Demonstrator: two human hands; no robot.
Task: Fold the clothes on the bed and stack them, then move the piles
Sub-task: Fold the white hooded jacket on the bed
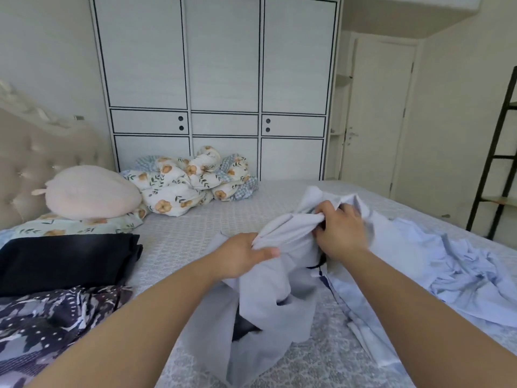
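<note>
Hands at work: left hand (pixel 242 254) and right hand (pixel 340 230) both clutch a bunched pale shirt (pixel 282 278) above the bed (pixel 181 236); loose hanging folds risk snagging neighbouring blue clothes (pixel 461 273).

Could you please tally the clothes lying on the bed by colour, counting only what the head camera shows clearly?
Pale grey: 1, the grey garment gripped by the left hand and right hand.
Light blue: 1, the crumpled blue garment.
Black: 1, the folded black garment.
Dark patterned: 1, the patterned garment.
Total: 4, though crumpled cloth could hide more.
</note>
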